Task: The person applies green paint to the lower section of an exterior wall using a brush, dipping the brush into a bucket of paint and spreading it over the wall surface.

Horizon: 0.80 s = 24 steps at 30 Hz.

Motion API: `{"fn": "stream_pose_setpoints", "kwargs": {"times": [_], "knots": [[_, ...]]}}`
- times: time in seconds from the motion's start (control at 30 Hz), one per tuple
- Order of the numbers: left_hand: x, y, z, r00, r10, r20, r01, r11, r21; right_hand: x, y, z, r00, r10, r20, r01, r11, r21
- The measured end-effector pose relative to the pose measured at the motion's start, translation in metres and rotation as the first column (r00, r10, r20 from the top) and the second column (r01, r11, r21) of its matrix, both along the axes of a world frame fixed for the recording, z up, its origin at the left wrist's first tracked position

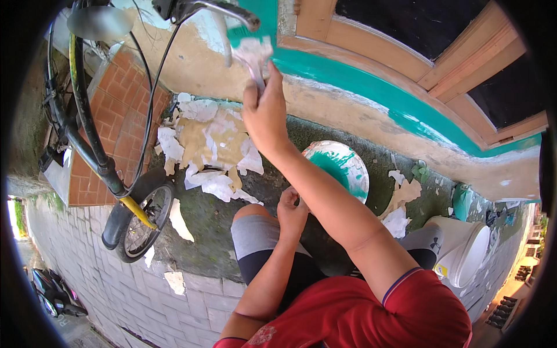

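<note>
My right hand (267,113) grips a paintbrush (254,51) by its handle, raised in front of the wall. The brush's head is smeared with whitish paint, with green at its tip, close to a bicycle brake lever (235,15). Whether the bristles touch the wall is hard to tell. My left hand (292,213) rests low by my knee, fingers curled, beside a round white container (360,167) streaked with green paint inside. My right forearm covers part of that container. Whether the left fingers hold anything cannot be seen.
A bicycle (115,178) stands at the left, by a tiled step (117,108). Paint flakes (209,139) lie along the wall's foot. Above runs a green band (339,76) under a wooden window frame (374,35). At the right, a white bucket (468,252) lies tipped.
</note>
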State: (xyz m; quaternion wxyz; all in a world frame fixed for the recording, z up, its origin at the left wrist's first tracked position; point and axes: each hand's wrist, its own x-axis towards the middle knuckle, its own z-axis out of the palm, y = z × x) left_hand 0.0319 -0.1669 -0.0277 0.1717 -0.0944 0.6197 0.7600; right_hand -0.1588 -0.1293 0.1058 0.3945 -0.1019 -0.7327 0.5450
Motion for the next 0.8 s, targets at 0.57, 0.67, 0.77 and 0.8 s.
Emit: {"fn": "stream_pose_setpoints", "kwargs": {"times": [0.57, 0.67, 0.77, 0.8], "knots": [[0.004, 0.004, -0.026, 0.997, -0.041, -0.069, 0.040, 0.999, -0.011, -0.101, 0.008, 0.092, 0.940, 0.112, -0.322, -0.148, 0.985, -0.089], [0.004, 0.002, -0.024, 0.999, -0.021, -0.030, 0.022, 1.000, 0.022, -0.064, -0.009, 0.075, 0.953, 0.291, -0.083, -0.297, 0.848, -0.439], [0.001, 0.001, 0.006, 0.997, -0.068, -0.023, 0.067, 0.997, -0.042, -0.049, -0.012, 0.027, 0.945, 0.325, 0.032, -0.225, 0.719, -0.658], [0.001, 0.000, 0.005, 0.997, -0.075, -0.020, 0.075, 0.997, -0.034, -0.048, -0.012, 0.010, 0.935, 0.338, 0.105, -0.172, 0.693, -0.700]]}}
